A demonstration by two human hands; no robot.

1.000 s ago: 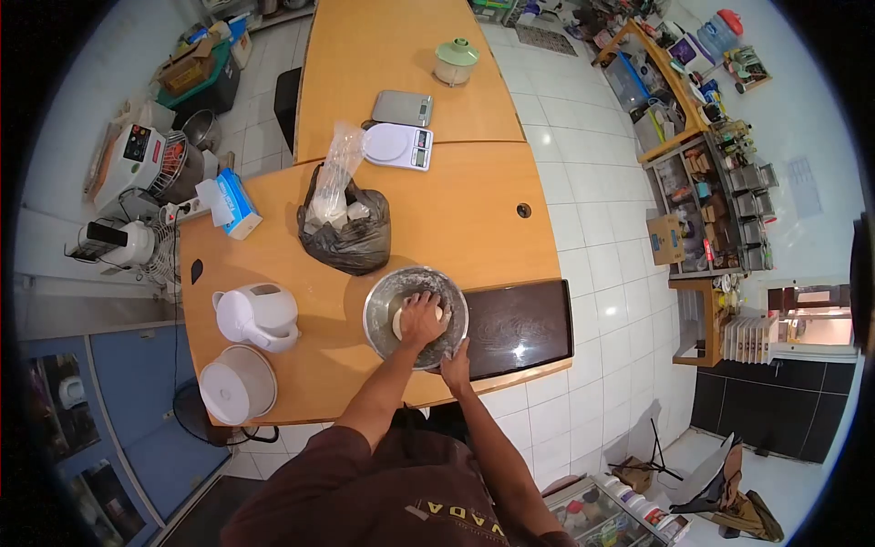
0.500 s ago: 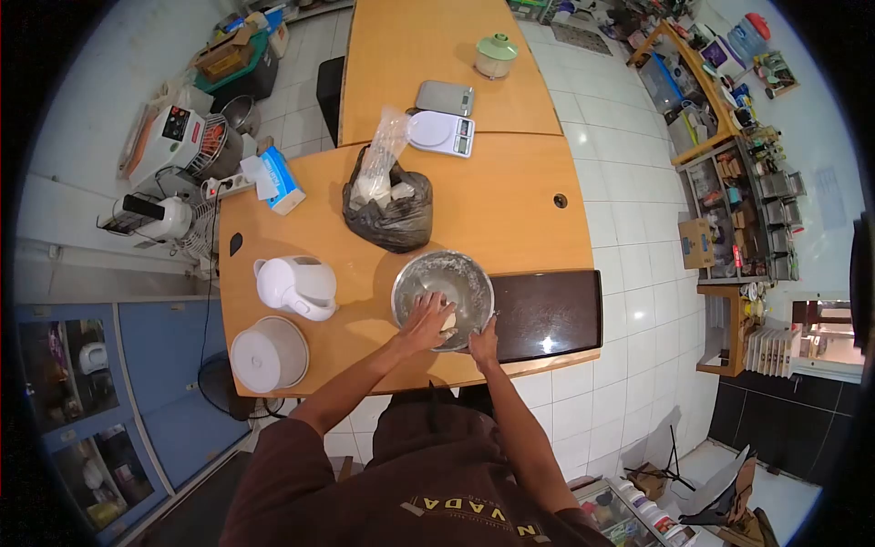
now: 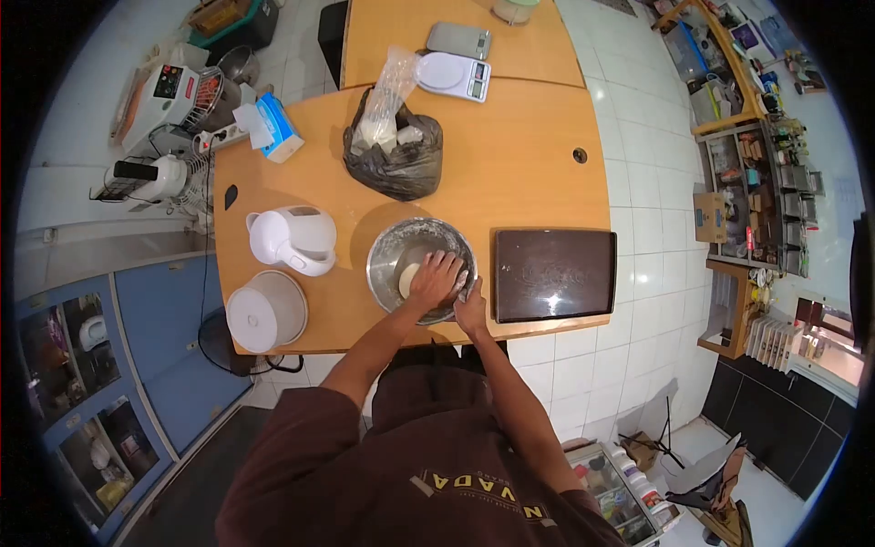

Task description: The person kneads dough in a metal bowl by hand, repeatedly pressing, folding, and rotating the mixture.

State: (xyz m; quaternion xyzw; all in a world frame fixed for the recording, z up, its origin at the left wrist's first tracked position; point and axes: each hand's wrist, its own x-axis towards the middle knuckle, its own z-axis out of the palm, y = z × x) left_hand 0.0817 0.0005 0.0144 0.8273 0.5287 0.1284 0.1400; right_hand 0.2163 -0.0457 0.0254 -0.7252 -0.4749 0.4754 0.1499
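Observation:
A round metal mixing bowl [image 3: 375,266] with white, floury smears on its inner wall stands near the table's front edge. Inside it lies a pale lump of dough [image 3: 408,279], partly covered by my left hand [image 3: 437,276]. That hand presses down with its fingers stretched out over the dough and the bowl's inside. At the bowl's right, my right hand [image 3: 471,308] is closed on the rim, with some fingers hidden. White residue shows on the fingers near the rim.
A dark baking tray [image 3: 555,273] lies right of the bowl. On the left are a white electric kettle [image 3: 293,239] and a white lidded tub [image 3: 266,312]. Behind stand a black plastic bag [image 3: 401,169], a white kitchen scale [image 3: 453,75] and a blue tissue box [image 3: 279,130].
The bowl has shifted left, leaving a gap beside the tray. My left hand has moved to the right within the bowl, uncovering the dough's left side. The camera view has tilted down.

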